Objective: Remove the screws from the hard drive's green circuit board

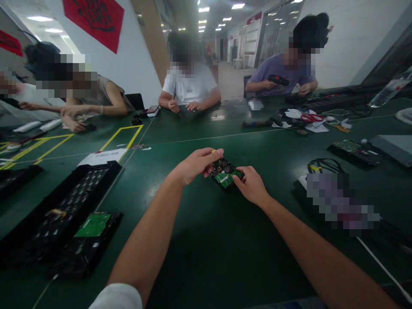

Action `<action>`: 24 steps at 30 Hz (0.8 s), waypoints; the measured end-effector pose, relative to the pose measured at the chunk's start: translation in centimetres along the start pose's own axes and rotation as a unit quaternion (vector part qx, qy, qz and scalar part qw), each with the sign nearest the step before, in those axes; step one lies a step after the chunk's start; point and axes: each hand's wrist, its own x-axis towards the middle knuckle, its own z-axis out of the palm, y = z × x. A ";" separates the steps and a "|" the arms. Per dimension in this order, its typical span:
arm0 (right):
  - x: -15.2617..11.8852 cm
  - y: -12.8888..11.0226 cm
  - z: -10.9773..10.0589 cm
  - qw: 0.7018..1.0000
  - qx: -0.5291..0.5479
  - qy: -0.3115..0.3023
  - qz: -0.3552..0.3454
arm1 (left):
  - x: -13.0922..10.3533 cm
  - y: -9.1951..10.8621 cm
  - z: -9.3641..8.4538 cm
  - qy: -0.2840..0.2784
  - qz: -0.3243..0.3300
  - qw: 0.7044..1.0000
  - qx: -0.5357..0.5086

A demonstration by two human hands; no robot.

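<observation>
A small black device with a green circuit board [225, 179] lies tilted on the green table, between my two hands. My left hand [201, 164] is closed around a small tool with a yellow end [214, 151], held over the device's far left part; the rest of the tool is mostly hidden by the fingers. At the device's right edge, my right hand [252, 182] pinches the corner, thumb on top near the green board.
A long black tray [54, 206] and another device with a green board [94, 225] are at the left. Several people sit across the green table [199, 257]. Scissors [312, 118], cables and a circuit board [347, 146] lie at the right, beyond a phone-like blurred object.
</observation>
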 end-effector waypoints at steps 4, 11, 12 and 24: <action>0.1 0.4 0.3 1.000 0.003 0.004 -0.002 | 0.0 0.0 0.0 -0.030 -0.049 0.997 -0.041; 0.2 0.5 0.5 1.000 0.006 0.011 -0.010 | 0.3 -0.2 -0.3 -0.072 -0.101 0.985 -0.120; 0.1 0.5 0.4 1.000 0.006 0.009 -0.009 | 0.4 -0.3 -0.3 -0.083 -0.107 0.983 -0.126; 0.2 0.4 0.5 1.000 -0.004 0.010 0.000 | 0.5 -0.3 -1.4 -0.108 -0.133 0.982 -0.079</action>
